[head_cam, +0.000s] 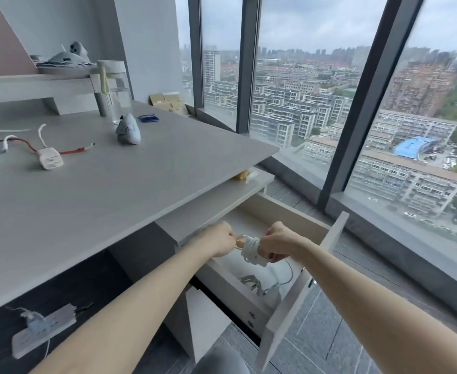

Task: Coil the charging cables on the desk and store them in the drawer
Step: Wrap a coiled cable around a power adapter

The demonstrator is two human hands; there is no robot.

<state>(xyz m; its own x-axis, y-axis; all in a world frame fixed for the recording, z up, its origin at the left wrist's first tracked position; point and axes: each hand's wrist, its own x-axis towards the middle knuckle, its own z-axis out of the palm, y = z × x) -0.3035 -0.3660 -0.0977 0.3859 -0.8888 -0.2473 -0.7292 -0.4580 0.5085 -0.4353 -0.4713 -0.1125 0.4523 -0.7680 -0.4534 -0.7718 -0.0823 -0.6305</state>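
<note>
Both hands hover over the open drawer (327, 241) below the grey desk (114, 190). My right hand (278, 242) grips a coiled white cable (250, 249) wound into a tight bundle. My left hand (219, 241) pinches the cable's loose end by its yellowish plug. Another coiled cable (254, 284) lies inside the drawer with a thin wire curling beside it. A red cable (19, 143) with a white charger plug (49, 158) lies on the desk at the left.
A water bottle (115, 90), a grey plush toy (128, 129) and a blue card (148, 118) stand on the desk. A power strip (42, 329) lies on the floor under it. Large windows run along the right, close to the drawer front.
</note>
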